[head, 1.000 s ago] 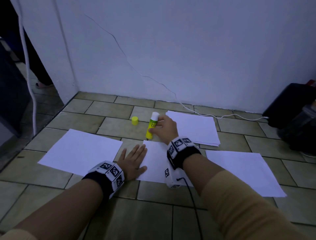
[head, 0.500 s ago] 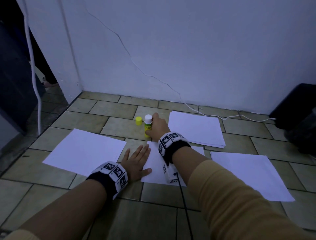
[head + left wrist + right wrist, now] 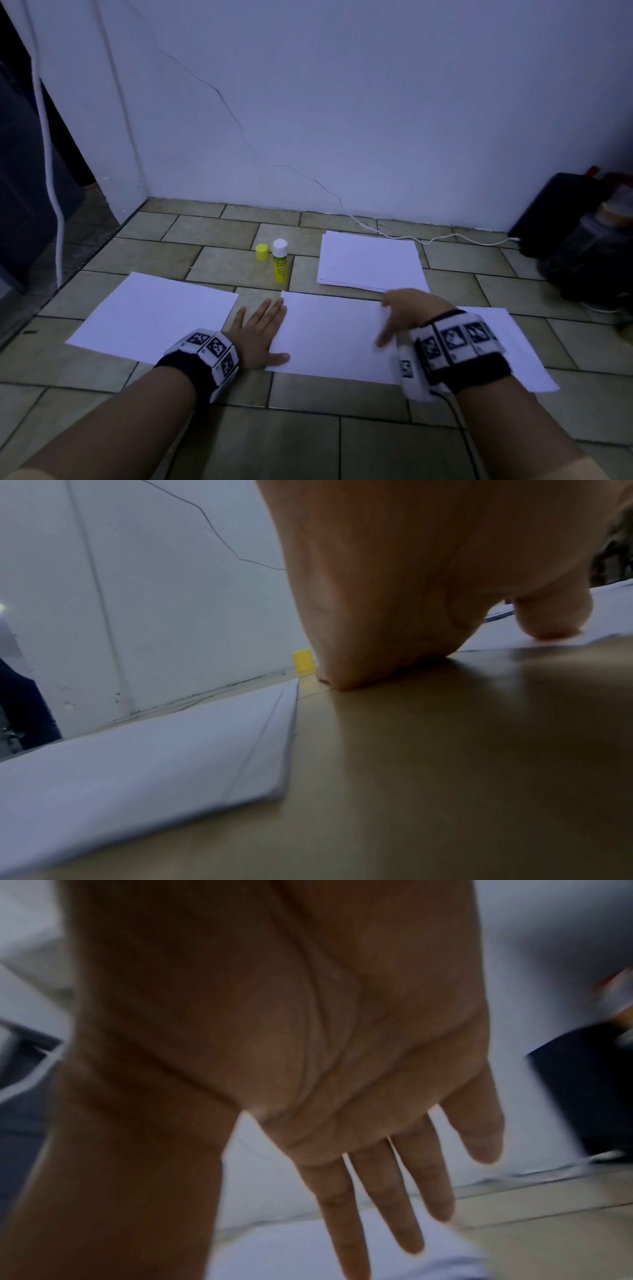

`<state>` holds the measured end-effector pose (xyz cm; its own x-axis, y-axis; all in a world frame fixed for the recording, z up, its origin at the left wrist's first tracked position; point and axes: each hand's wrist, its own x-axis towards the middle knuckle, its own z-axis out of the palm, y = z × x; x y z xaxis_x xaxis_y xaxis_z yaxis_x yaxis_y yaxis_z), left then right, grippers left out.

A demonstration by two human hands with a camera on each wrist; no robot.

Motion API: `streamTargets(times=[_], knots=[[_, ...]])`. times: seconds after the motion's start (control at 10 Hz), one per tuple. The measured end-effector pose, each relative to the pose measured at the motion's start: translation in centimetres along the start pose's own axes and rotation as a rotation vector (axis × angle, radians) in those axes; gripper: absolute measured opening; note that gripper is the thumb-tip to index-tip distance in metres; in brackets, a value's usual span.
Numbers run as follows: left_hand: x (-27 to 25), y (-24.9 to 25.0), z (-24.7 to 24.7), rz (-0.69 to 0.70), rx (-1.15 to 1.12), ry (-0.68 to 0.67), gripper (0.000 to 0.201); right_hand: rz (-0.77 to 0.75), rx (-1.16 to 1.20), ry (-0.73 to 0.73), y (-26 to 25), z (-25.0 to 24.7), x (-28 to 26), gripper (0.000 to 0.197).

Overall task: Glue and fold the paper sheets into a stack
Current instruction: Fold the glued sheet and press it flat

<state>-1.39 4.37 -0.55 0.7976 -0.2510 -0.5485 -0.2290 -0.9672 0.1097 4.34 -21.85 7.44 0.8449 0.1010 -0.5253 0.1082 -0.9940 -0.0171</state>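
Observation:
A yellow glue stick (image 3: pixel 280 261) stands upright and uncapped on the tiled floor, its yellow cap (image 3: pixel 262 252) just left of it. In front of it lies a white middle sheet (image 3: pixel 334 334). My left hand (image 3: pixel 259 334) lies flat, fingers straight, on that sheet's left edge. My right hand (image 3: pixel 404 313) hovers with spread straight fingers (image 3: pixel 377 1213) over the sheet's right side and holds nothing. More single sheets lie at the left (image 3: pixel 154 313) and at the right (image 3: pixel 517 346). A stack of sheets (image 3: pixel 371 262) sits at the back.
A white wall rises right behind the work area, with a thin cable (image 3: pixel 428 240) running along its foot. A black box (image 3: pixel 561 212) and a dark container (image 3: pixel 592 253) stand at the right. A doorway with a hanging white cord (image 3: pixel 48 144) opens at the left.
My right hand let go of the glue stick, which now stands alone, and drew back to the right over the middle sheet. The left hand stayed flat on the sheet's edge.

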Motion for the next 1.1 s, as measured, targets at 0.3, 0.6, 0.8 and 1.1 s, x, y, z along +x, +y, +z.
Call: streamTargets(times=[0.3,0.6,0.8,1.1], knots=[[-0.2,0.3,-0.1,-0.009,0.007,-0.001,0.094,0.222,-0.054,-0.062,10.0,6.6,-1.6,0.137],[-0.2,0.4,0.0,-0.025,0.021,-0.01,0.091,0.12,0.1,-0.101,10.9,7.8,-1.1,0.135],[0.0,0.3,0.1,-0.028,0.024,-0.017,0.095,0.125,0.152,-0.109,11.0,7.8,-1.0,0.123],[-0.1,0.4,-0.1,-0.027,0.018,-0.025,0.091,0.116,0.357,0.067,11.9,6.1,-2.8,0.076]])
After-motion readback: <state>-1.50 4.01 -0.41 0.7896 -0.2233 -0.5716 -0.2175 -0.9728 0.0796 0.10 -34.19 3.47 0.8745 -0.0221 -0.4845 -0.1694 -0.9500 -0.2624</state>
